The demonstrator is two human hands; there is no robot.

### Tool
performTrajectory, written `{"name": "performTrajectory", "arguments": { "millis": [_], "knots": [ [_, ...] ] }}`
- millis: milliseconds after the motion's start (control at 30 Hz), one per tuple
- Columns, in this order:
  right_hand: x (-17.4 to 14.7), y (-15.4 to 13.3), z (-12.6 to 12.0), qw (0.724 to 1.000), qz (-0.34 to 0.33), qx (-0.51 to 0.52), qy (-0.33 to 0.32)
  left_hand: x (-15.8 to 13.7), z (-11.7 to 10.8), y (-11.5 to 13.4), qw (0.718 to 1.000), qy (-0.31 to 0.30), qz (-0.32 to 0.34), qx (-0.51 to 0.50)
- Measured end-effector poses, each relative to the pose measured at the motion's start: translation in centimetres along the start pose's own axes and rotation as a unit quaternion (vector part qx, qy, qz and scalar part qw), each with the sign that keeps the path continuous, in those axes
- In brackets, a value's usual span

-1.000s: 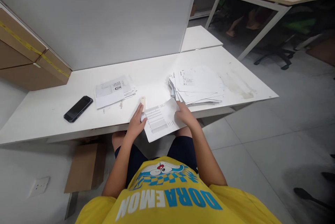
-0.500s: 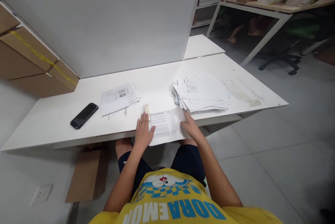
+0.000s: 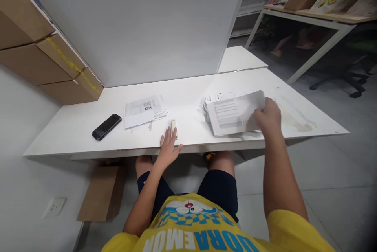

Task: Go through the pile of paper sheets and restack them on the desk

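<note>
The sheet has left the near edge of the table: half a second back both hands had it flat in front of the body, and now the right hand (image 3: 268, 116) has carried it across to the right of centre. That hand pinches the sheet (image 3: 234, 116) by its right edge, and the paper hovers, blurred, just over the pile (image 3: 215, 100), covering most of it. The left hand (image 3: 168, 146) has stayed put at the table's near edge, low centre of the frame, fingers spread and flat, holding nothing; its fingertips lie just beside the small beige stapler (image 3: 174, 127). Whether they touch it, hard to call. Left of the stapler sits a second, smaller stack (image 3: 143, 110), and further left a dark phone (image 3: 106, 126) lies flat. All of it rests on the white table (image 3: 188, 87). Cardboard boxes (image 3: 44, 63) fill the upper left.
</note>
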State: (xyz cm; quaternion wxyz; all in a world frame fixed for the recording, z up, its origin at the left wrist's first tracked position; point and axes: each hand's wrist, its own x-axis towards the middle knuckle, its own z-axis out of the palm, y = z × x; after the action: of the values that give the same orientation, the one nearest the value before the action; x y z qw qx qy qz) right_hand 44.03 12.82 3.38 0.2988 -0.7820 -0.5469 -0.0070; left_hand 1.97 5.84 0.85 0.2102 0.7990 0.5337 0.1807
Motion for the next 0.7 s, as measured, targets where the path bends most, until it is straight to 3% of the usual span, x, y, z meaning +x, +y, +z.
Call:
{"name": "performTrajectory", "arguments": {
  "millis": [67,167,267,333,400,500,633,700],
  "knots": [
    [1.2,-0.2,-0.6,0.998,0.002,-0.053,-0.029,0.1,-0.3,-0.4,1.000,0.016,-0.003,-0.017],
    [0.5,-1.6,-0.7,0.995,-0.052,-0.080,-0.031,1.5,-2.1,-2.5,0.995,0.095,-0.018,-0.004],
    [-1.8,-3.3,-0.7,0.996,-0.076,-0.030,0.026,3.8,-5.2,-6.4,0.981,0.182,-0.046,0.050],
    [-4.2,-4.5,-0.6,0.996,-0.072,0.035,0.044,5.2,-7.0,-9.0,0.971,0.204,-0.080,0.092],
    [-7.5,-5.8,-0.4,0.990,-0.061,0.119,0.034,6.1,-7.9,-10.8,0.967,0.204,-0.107,0.111],
    [-14.5,-8.0,0.9,0.968,-0.025,0.247,-0.021,6.3,-7.9,-11.4,0.970,0.201,-0.100,0.095],
    [-24.4,-11.2,4.0,0.917,0.022,0.380,-0.121,5.5,-7.4,-9.8,0.976,0.193,-0.067,0.074],
    [-27.6,-12.3,5.3,0.881,0.021,0.441,-0.170,4.9,-7.2,-8.5,0.980,0.186,-0.042,0.060]
  ]
}}
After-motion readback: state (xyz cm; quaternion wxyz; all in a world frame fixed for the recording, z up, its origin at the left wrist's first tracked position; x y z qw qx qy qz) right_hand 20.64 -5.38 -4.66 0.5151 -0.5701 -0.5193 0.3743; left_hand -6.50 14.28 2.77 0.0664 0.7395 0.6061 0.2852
